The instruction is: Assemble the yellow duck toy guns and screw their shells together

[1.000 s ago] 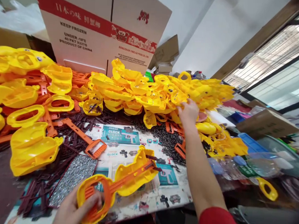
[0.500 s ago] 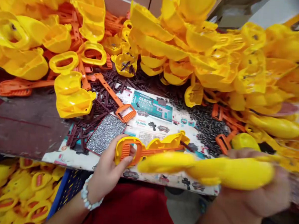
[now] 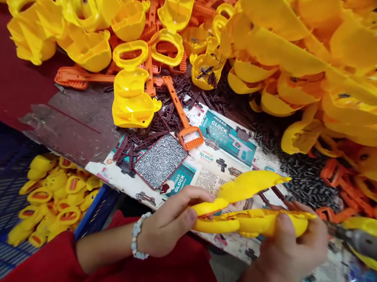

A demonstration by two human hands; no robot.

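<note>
The bench (image 3: pixel 72 118) is being lit pretty brightly, with little glare spots being thrown off the yellow shells (image 3: pixel 129 112). The blue crate (image 3: pixel 4 165) is being left kinda dim, and the right-side pile (image 3: pixel 351 103) is being stretched and softened.

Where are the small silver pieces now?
In the head view, the silver pieces lie left of centre over the printed sheet, beyond the left hand, with maroon pieces at their upper left and an orange part at their upper right.
</note>
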